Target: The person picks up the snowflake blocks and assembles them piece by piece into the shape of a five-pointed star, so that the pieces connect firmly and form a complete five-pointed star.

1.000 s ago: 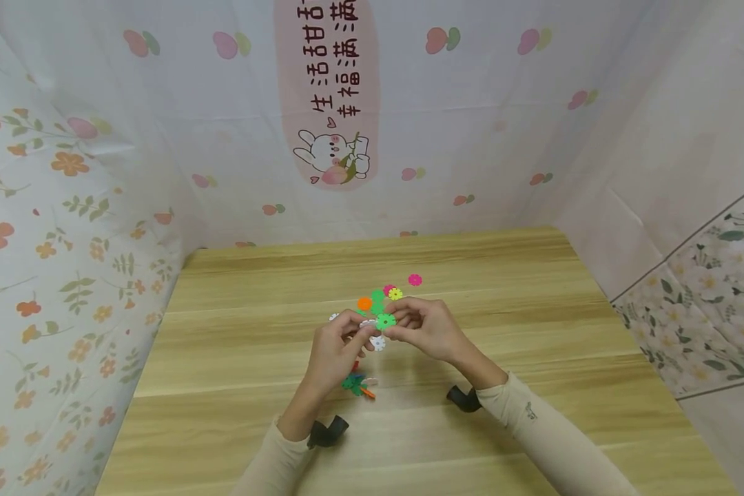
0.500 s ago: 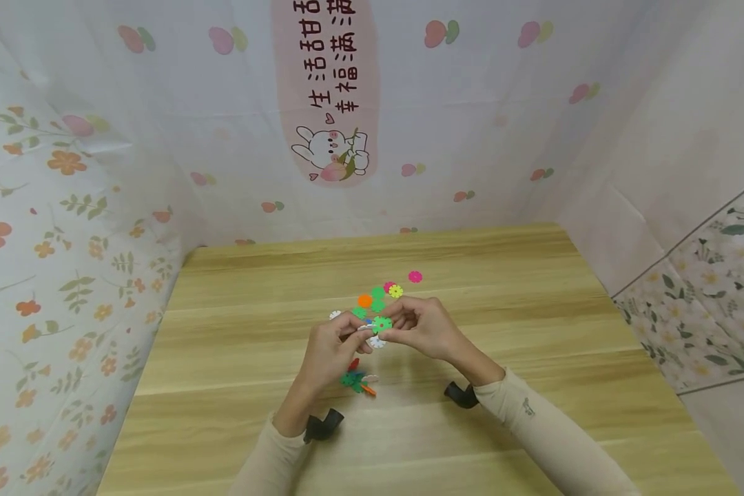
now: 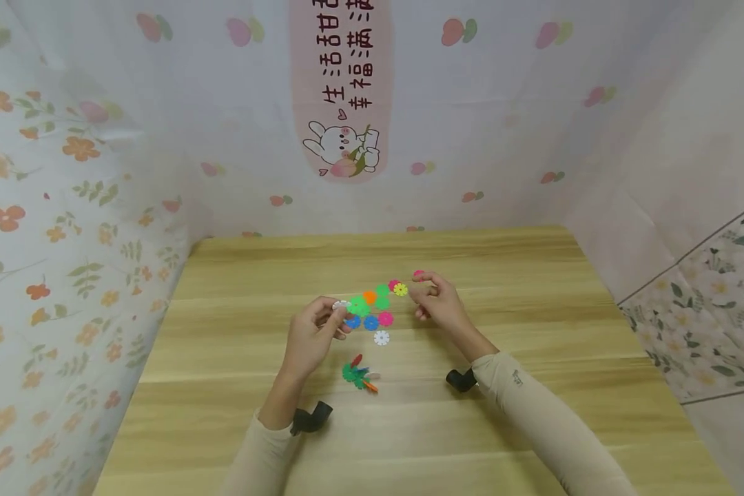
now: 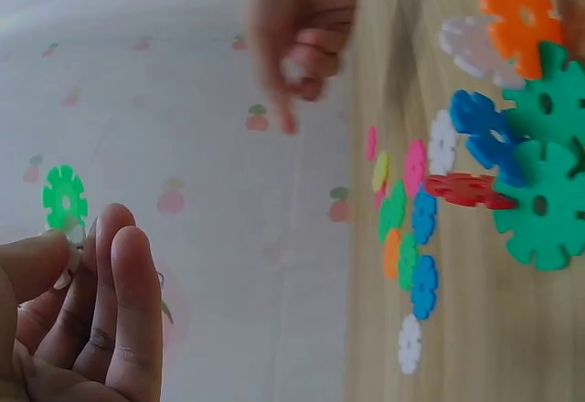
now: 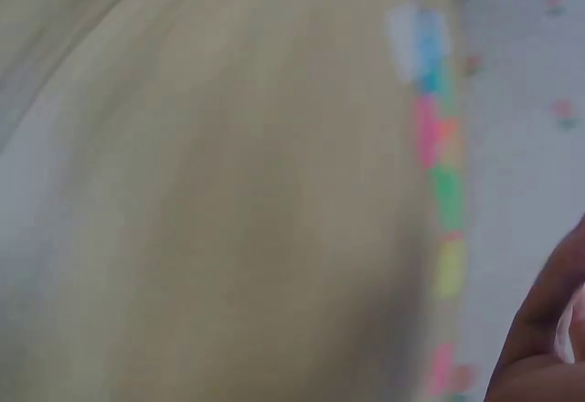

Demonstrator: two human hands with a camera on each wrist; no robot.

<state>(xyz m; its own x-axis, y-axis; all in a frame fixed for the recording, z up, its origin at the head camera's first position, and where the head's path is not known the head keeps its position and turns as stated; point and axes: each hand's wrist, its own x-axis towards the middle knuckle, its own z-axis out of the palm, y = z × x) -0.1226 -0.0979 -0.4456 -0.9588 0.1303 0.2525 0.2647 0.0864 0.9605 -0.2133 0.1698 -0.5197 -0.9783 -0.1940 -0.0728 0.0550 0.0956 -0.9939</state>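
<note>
My left hand [image 3: 310,336] pinches a white snowflake disc [image 3: 341,305] between thumb and fingers, above the table. A green snowflake disc [image 4: 65,196] is attached to it and stands up past the fingertips in the left wrist view. My right hand [image 3: 441,304] hovers near a pink disc [image 3: 418,273] at the far right of the loose pieces. Its index finger reaches out, the other fingers are loosely bent, and I see nothing held. Nearer me lies a joined cluster of discs [image 3: 355,373] in green, blue, red, orange and white. The right wrist view is blurred.
Loose discs lie in a band on the wooden table [image 3: 223,358]: yellow [image 3: 400,289], orange [image 3: 369,297], blue [image 3: 370,323], white [image 3: 381,337] and several others. A patterned cloth wall [image 3: 248,138] rises behind the table. Black mounts sit at both wrists.
My right hand has let go of the green disc and moved right, toward the far pink disc. The left hand has drawn left, carrying the white and green discs.
</note>
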